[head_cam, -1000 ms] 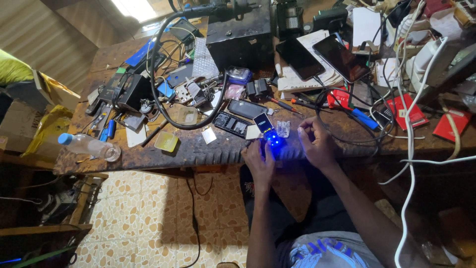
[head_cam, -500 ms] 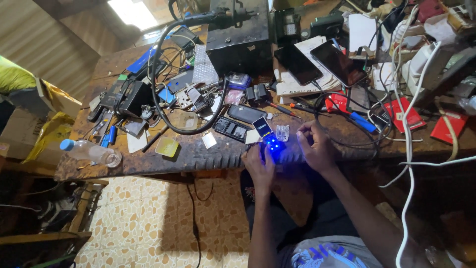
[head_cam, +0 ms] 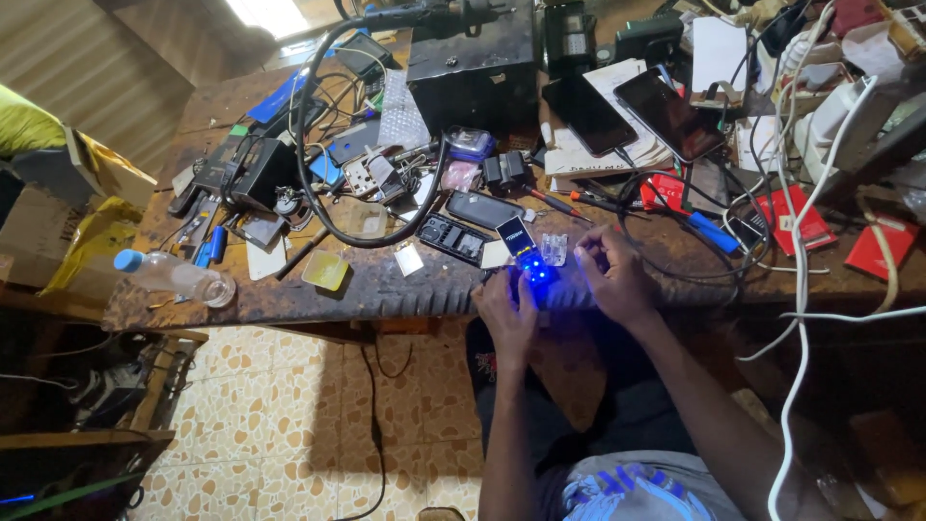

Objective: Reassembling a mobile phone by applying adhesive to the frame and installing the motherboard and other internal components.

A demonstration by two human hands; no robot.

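A small keypad phone lies at the front edge of the worn wooden workbench, its keypad glowing blue and its little screen lit. My left hand grips the phone's near end from the left. On the phone's right side, my right hand has its fingers curled, fingertips close to the phone's upper edge; what they pinch is too small to tell. A small clear plastic piece sits just behind the phone.
The bench holds a black metal box, a looped black cable, two dark smartphones, opened phone parts, a plastic bottle, red packets and white cables. Tiled floor lies below.
The view has drifted slightly; both hands stay at the glowing phone with only small finger shifts.
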